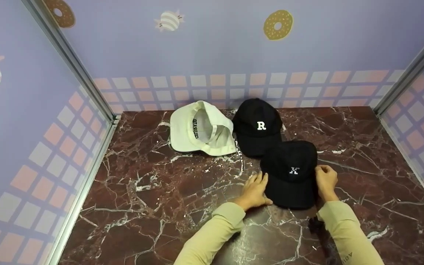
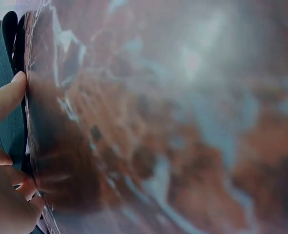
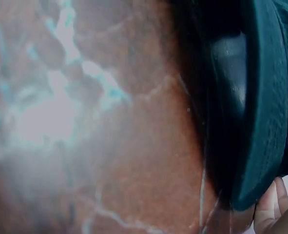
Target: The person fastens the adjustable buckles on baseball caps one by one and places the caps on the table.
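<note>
A black cap with a small pale letter (image 1: 289,191) lies upright on the marbled tabletop, its brim toward me. My left hand (image 1: 255,192) holds its left side, the thumb by the brim's front corner. In the left wrist view, the left thumb (image 2: 9,97) lies against the dark brim (image 2: 9,131) and the other fingers bend lower down. At the cap's right edge, my right hand (image 1: 326,181) pinches with bent fingers. The right wrist view shows the curved brim (image 3: 263,112) close up, with right fingers (image 3: 275,202) behind it, partly hidden.
Behind it stands another black cap with a white R (image 1: 258,127), touching or nearly touching it. A white cap (image 1: 182,127) lies to its left, its inside showing. Patterned panels (image 1: 234,48) wall in the back and sides of the dark red marbled tabletop (image 1: 153,206).
</note>
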`<state>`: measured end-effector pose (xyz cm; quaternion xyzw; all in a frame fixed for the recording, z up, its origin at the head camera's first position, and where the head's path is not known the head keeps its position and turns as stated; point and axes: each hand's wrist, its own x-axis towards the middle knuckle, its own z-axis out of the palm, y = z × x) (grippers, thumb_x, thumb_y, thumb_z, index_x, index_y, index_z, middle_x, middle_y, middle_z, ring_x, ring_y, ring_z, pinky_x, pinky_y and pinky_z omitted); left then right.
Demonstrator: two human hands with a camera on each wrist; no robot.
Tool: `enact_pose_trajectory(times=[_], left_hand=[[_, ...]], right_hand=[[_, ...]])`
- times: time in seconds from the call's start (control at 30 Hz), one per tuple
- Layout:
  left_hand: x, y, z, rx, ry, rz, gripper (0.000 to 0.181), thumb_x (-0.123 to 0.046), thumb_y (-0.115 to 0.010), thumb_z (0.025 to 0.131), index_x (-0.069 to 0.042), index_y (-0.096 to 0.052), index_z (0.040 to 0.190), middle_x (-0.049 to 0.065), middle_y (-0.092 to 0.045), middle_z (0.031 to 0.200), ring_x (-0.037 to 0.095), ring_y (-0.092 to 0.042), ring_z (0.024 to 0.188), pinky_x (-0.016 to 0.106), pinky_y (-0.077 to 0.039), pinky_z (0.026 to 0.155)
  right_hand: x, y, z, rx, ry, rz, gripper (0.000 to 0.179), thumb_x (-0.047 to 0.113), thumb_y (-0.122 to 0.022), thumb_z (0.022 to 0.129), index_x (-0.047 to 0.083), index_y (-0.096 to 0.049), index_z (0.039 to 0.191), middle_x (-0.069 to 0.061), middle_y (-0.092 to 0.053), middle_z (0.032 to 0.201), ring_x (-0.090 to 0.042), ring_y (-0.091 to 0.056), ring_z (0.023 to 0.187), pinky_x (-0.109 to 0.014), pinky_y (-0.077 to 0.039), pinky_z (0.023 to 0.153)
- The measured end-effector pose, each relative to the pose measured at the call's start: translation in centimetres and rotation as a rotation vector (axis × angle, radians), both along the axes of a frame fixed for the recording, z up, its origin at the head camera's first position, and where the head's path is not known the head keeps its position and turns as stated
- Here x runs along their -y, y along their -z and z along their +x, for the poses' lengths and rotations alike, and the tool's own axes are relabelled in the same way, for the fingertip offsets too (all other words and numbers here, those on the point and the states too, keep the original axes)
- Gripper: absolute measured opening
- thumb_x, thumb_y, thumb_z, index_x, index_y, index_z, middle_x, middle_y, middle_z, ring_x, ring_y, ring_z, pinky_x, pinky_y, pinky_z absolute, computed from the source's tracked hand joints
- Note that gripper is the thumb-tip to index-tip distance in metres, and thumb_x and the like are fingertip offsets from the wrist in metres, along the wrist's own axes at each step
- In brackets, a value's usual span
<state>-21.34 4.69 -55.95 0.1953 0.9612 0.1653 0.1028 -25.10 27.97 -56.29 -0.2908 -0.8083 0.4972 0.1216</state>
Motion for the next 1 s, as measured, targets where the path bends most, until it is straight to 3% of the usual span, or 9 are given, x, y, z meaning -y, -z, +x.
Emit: enact_pose_trajectory(times=[0.4, 0.77, 1.0], left_hand=[[-1.3, 0.3, 0.6, -0.184, -0.022, -0.082, 0.068, -0.044, -0.061, 0.076, -0.011, -0.041, 0.132, 0.006, -0.041, 0.136, 0.018, -0.037, 0.125, 0.034, -0.031, 0.101], [-2.4, 0.5, 0.8, -0.205, -0.032, -0.123, 0.061, -0.043, -0.058, 0.079, -0.015, -0.042, 0.131, 0.002, -0.042, 0.136, 0.015, -0.037, 0.126, 0.033, -0.031, 0.101], [-3.6, 0.6, 1.0, -0.294, -0.061, -0.169, 0.054, -0.044, -0.057, 0.079, -0.017, -0.049, 0.125, -0.001, -0.050, 0.129, 0.013, -0.042, 0.121, 0.028, -0.034, 0.096]], right_hand=[[-0.6, 0.0, 0.0, 0.028, 0.033, 0.026, 0.030, 0.018, -0.045, 0.083, 0.002, -0.059, 0.103, -0.015, -0.058, 0.101, -0.026, -0.050, 0.093, -0.033, -0.036, 0.080], [-1.2, 0.0, 0.2, 0.041, 0.055, 0.060, 0.030, 0.019, -0.045, 0.083, 0.002, -0.059, 0.103, -0.018, -0.058, 0.104, -0.030, -0.051, 0.095, -0.040, -0.036, 0.085], [-1.6, 0.1, 0.3, 0.045, 0.084, 0.072, 0.030, 0.019, -0.045, 0.082, 0.002, -0.059, 0.102, -0.018, -0.057, 0.103, -0.032, -0.051, 0.095, -0.041, -0.036, 0.084]])
